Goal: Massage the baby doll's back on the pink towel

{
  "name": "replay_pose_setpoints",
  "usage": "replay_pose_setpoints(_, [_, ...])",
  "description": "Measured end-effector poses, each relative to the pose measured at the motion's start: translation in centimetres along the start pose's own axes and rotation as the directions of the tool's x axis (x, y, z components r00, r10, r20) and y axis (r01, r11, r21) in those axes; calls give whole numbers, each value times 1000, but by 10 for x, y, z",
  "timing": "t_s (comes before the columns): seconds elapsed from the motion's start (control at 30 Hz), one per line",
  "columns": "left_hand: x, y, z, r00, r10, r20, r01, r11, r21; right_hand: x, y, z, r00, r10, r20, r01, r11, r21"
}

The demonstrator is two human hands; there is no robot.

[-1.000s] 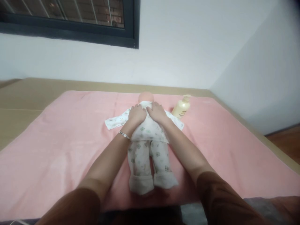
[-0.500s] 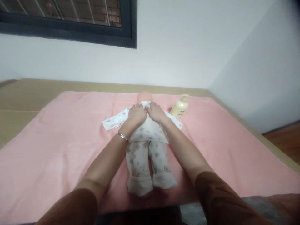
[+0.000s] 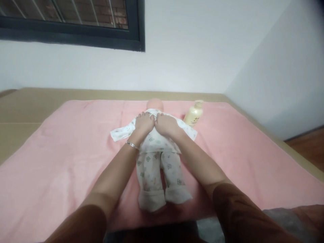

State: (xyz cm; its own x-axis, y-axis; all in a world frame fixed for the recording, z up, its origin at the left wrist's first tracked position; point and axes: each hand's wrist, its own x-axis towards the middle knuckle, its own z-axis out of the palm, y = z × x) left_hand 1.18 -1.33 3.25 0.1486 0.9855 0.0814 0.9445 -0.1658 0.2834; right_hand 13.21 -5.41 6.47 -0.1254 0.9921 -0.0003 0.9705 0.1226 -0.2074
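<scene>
A bald doll [image 3: 155,105] lies stretched out on a pink blanket, its head away from me. It wears a white patterned shirt [image 3: 160,144] with sleeves spread to both sides, and matching trousers [image 3: 151,172] with turned-up cuffs. My left hand [image 3: 145,123] rests on the upper part of the shirt, fingers curled and closed on the cloth near the collar. Beside it, almost touching, my right hand [image 3: 166,125] is closed on the shirt too, thumb against the bent fingers. The fingertips are partly hidden. A silver bracelet [image 3: 132,145] circles my left wrist.
A pale yellow pump bottle [image 3: 193,114] leans beside the doll's right-hand sleeve. The pink blanket [image 3: 76,152] covers most of a tan surface [image 3: 22,108]. White wall [image 3: 187,50] and a dark-framed window [image 3: 136,33] stand behind it.
The fingers of both hands, flatter before, are now more curled in on the shirt. Both hands have shifted slightly left in view, and the collar cloth lies differently.
</scene>
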Motion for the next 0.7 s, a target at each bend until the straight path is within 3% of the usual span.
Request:
replay_pose_setpoints(0.2, [-20, 20, -9, 998, 47, 45, -53, 990, 132, 27, 24, 7, 999, -24, 23, 20, 989, 148])
replay_pose_setpoints(0.33, [-28, 28, -19, 991, 84, 104, -102, 978, 180, 36, 29, 16, 999, -17, -44, 22, 994, 103])
replay_pose_setpoints(0.53, [-21, 20, -23, 986, 86, 140, -92, 995, 43, 19, 20, 11, 998, -59, 36, 60, 998, -31])
replay_pose_setpoints(0.7, [-4, 3, -9, 999, 40, 24, -39, 997, -63, 9, 9, 8, 999, -38, 15, 39, 996, -78])
